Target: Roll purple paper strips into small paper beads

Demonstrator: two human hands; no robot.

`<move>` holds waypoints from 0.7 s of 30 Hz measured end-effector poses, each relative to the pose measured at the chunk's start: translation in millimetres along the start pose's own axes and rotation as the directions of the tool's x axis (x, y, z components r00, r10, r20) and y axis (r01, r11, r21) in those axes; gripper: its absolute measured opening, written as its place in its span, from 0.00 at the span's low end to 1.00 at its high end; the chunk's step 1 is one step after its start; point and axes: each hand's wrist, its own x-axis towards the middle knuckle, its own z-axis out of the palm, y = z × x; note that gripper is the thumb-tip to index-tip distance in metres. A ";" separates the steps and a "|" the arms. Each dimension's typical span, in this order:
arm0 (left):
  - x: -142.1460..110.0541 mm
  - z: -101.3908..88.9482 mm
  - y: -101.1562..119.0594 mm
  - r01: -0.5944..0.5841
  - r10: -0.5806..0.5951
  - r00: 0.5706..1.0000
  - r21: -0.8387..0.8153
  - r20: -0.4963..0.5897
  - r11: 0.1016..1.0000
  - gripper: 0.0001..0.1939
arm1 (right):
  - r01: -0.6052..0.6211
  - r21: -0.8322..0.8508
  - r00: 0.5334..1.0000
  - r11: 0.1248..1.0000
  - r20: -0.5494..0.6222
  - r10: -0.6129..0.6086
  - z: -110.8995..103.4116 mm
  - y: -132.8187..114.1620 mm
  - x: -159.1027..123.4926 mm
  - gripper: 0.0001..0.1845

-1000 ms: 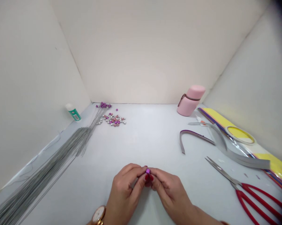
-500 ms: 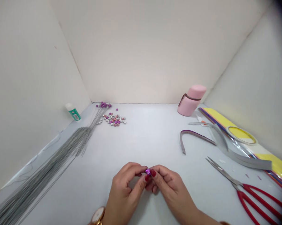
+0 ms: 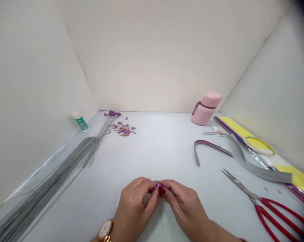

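A tiny shiny purple paper star (image 3: pixel 159 185) is pinched between both hands near the front of the table. My left hand (image 3: pixel 138 203) grips it from the left with thumb and forefinger. From the right, my right hand (image 3: pixel 183 203) presses on it the same way, and the two thumbs meet just below it. Most of the star is covered by fingertips. Farther back lies a pile of small stars (image 3: pixel 123 128) in purple, silver and copper.
Thin grey wires (image 3: pixel 48 181) run along the left, some tipped with purple stars (image 3: pixel 112 113). A glue stick (image 3: pixel 79 121) is near the left wall. Right: pink flask (image 3: pixel 204 109), paper strips (image 3: pixel 212 146), tape roll (image 3: pixel 260 146), yellow sheets (image 3: pixel 232 124), red-handled scissors (image 3: pixel 258 198).
My thumbs and fingertips have drawn closer together around the purple star, covering more of it. My left wrist has turned slightly, showing more of the watch.
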 end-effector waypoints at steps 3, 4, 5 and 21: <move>-0.4 2.7 0.1 0.012 -0.010 0.999 0.040 -0.051 0.999 0.05 | 0.076 -0.069 0.996 0.995 -0.033 -0.078 3.1 2.2 -0.9 0.12; -0.3 3.0 0.4 0.024 -0.022 0.998 0.033 -0.057 0.999 0.05 | 0.081 -0.069 0.996 0.994 -0.041 -0.084 3.7 2.3 -0.8 0.12; 0.0 2.9 0.8 0.040 -0.039 0.998 0.010 -0.054 0.999 0.05 | 0.067 -0.045 0.996 0.997 -0.047 -0.070 4.0 1.8 -0.4 0.11; 1.9 -1.1 -4.0 0.071 -0.075 0.997 -0.139 -0.020 0.988 0.09 | -0.453 0.717 0.871 0.531 0.229 0.434 3.0 -8.8 12.5 0.14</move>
